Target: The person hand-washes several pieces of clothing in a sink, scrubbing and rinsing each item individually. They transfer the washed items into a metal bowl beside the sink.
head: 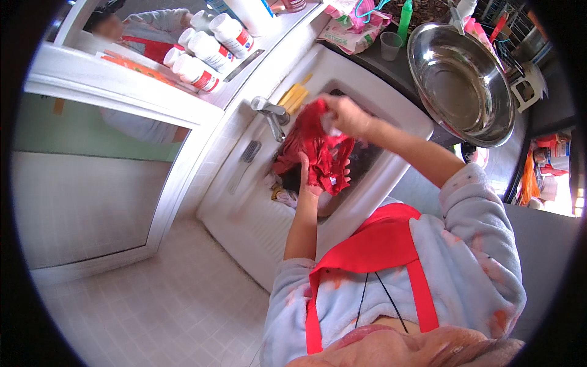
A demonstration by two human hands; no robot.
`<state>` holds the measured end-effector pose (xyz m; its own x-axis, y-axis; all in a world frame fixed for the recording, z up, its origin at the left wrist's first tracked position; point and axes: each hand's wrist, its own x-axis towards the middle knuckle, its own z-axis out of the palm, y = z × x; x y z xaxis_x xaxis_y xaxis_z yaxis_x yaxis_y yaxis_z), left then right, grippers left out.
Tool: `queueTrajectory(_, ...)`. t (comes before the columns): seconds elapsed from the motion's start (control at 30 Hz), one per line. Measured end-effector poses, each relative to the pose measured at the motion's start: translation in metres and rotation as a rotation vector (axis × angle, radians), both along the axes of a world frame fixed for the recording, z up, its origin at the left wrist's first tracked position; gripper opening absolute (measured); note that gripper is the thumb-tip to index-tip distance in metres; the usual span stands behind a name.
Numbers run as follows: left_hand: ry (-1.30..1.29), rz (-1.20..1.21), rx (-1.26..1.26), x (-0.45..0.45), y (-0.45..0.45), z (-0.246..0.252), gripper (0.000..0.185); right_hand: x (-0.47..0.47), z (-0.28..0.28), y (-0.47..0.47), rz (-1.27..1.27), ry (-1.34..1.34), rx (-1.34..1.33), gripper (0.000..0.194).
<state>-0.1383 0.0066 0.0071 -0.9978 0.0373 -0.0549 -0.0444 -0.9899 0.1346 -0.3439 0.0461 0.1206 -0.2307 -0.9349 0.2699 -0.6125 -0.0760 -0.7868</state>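
Note:
A wet-looking red garment [316, 156] is bunched over the white ceramic laundry sink [243, 215]. My left hand [312, 179] supports it from below, palm up, with fingertips showing at its far side. Above it, my right hand [348, 114] is blurred and has its fingers closed on the upper part of the cloth. Something pale shows beneath the right palm, too blurred to name. A chrome faucet [270, 114] stands just left of the cloth. In the basin, dark water and some white and yellowish cloth [282, 195] lie partly under the garment.
A yellow brush-like object [294, 97] rests on the sink's rim. Several white bottles [199, 73] stand on the window ledge. On the dark counter sit a large steel basin [463, 87], a clear plastic cup [391, 46], a green bottle [405, 23] and a pink-and-white bag [353, 34].

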Motion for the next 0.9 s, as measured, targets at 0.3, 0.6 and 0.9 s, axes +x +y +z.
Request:
queueTrajectory(0.3,-0.3,0.462,0.02,0.01,0.006,-0.011,0.067,0.107,-0.036,0.076,0.314,0.492,0.072,0.074)
queueTrajectory(0.6,-0.428,0.362,-0.207,0.009,0.001,0.011,0.029,0.067,-0.029,0.084,-0.23,-0.145,-0.048,0.054)
queueTrajectory(0.9,-0.715,0.353,-1.566,-0.018,0.016,0.021,0.037,0.035,-0.07,0.041,0.049,-1.038,0.259,0.108)
